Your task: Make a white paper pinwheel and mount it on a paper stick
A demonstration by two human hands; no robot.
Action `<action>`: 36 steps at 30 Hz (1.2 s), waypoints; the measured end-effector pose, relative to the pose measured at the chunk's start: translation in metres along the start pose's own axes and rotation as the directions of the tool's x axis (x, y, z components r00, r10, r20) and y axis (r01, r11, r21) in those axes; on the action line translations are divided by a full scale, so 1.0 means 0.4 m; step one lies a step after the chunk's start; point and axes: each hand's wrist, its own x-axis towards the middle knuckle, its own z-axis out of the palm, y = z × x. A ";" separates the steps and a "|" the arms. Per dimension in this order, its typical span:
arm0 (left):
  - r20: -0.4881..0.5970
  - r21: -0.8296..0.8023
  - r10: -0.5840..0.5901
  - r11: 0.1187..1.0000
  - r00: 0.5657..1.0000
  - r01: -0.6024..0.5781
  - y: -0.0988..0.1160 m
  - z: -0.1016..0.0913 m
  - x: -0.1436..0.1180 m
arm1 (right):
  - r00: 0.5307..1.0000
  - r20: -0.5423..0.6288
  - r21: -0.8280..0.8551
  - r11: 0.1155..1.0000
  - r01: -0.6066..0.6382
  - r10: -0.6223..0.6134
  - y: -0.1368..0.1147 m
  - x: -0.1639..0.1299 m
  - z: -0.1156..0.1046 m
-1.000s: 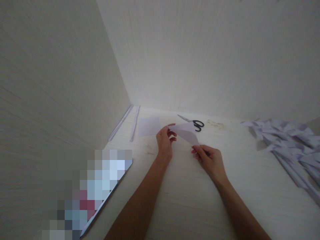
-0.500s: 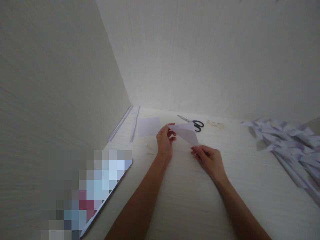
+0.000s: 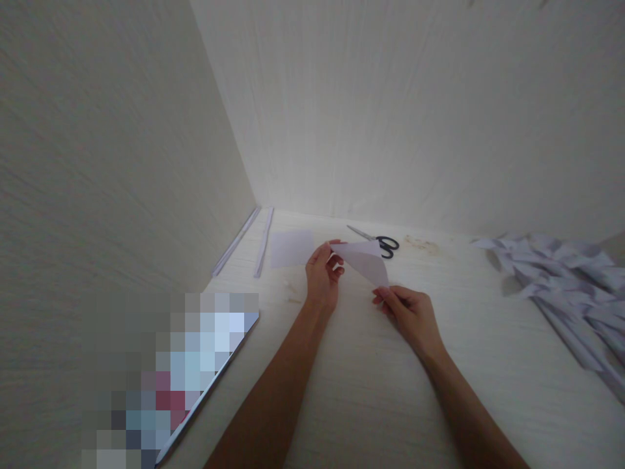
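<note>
Filling the upper half of the frame, two pale panelled walls (image 3: 390,104) with a faint vertical grain meet in a corner left of centre. Below them a light wood-grain worktop (image 3: 381,391) runs to the bottom edge. At the right edge lies a heap of folded white paper pieces (image 3: 566,286), pointed and overlapping. At lower left a flat board (image 3: 209,378) with a thin pale edge rests against the left wall, its face blurred out. Two narrow paper strips (image 3: 263,241) lie near the corner, and beside them a small flat square of paper (image 3: 291,248).

At the centre, a folded white triangle of paper (image 3: 364,259), thin and smooth, is raised off the worktop between both hands. The left hand (image 3: 321,277) pinches its upper left corner with a narrow fingertip grip; the right hand (image 3: 409,312) pinches its lower point the same way. Just behind the triangle lie black-handled scissors (image 3: 375,238) with slim metal blades, partly hidden by the sheet.
</note>
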 end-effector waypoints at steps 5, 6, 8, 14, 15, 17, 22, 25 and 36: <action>-0.007 -0.014 -0.007 1.000 1.000 0.007 0.003 0.000 0.002 | 1.000 0.007 -0.003 1.000 0.014 -0.014 0.000 0.000 -0.001; -0.009 -0.014 -0.007 1.000 1.000 0.007 0.003 0.000 0.002 | 1.000 0.009 -0.006 1.000 0.014 -0.014 0.000 0.000 -0.002; -0.019 -0.008 -0.005 1.000 1.000 0.005 0.002 0.000 0.002 | 1.000 0.014 -0.014 1.000 0.009 -0.009 -0.002 -0.001 -0.002; -0.055 0.028 0.015 1.000 0.998 -0.013 0.000 0.001 0.001 | 1.000 0.011 -0.015 1.000 0.012 -0.012 -0.006 -0.001 -0.002; -0.063 0.034 0.023 0.999 0.998 -0.021 0.000 0.001 0.002 | 1.000 0.009 -0.016 1.000 0.012 -0.012 -0.006 -0.001 -0.001; -0.078 0.046 0.041 0.998 0.996 -0.037 0.000 0.001 0.002 | 1.000 0.012 -0.006 1.000 0.011 -0.011 -0.002 0.000 -0.001; -0.101 0.044 0.054 0.998 0.993 -0.050 -0.004 -0.003 0.005 | 1.000 0.030 0.035 0.999 -0.002 0.001 0.011 0.001 0.002; -0.117 0.027 0.048 0.999 0.992 -0.045 -0.006 -0.006 0.007 | 1.000 0.020 0.020 1.000 -0.001 0.001 0.010 -0.001 0.001; -0.056 0.238 0.143 0.963 0.988 -0.126 -0.017 0.004 -0.003 | 1.000 -0.008 -0.009 1.000 0.012 -0.012 -0.004 -0.001 0.000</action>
